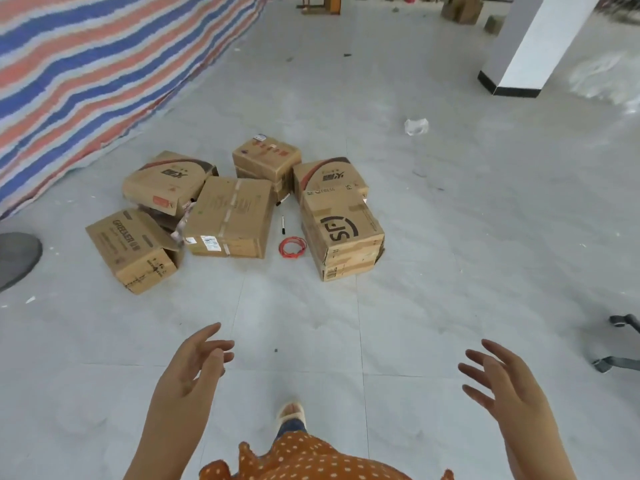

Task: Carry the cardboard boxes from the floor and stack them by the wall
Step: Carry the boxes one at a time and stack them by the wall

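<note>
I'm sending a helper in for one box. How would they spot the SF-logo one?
Find the cluster of cardboard boxes on the grey floor beside the striped tarp. The SF box is nearest on the right edge, beside a red wire coil, alone bearing a large black SF logo.

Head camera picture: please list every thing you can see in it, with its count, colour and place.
cardboard boxes: six, brown, clustered on the floor ahead; more brown boxes far back, count unclear
marker pen: one, black and white, on the floor between the middle boxes
wire coil: one, red, on the floor below the pen
tarpaulin: one, blue, red and white stripes, along the left
pillar: one, white with a black base, upper right
crumpled plastic: one, whitish, on the floor right of the boxes
chair base: one, grey, right edge
round grey object: one, left edge, cannot identify
left hand: open, holding nothing
right hand: open, holding nothing
</note>
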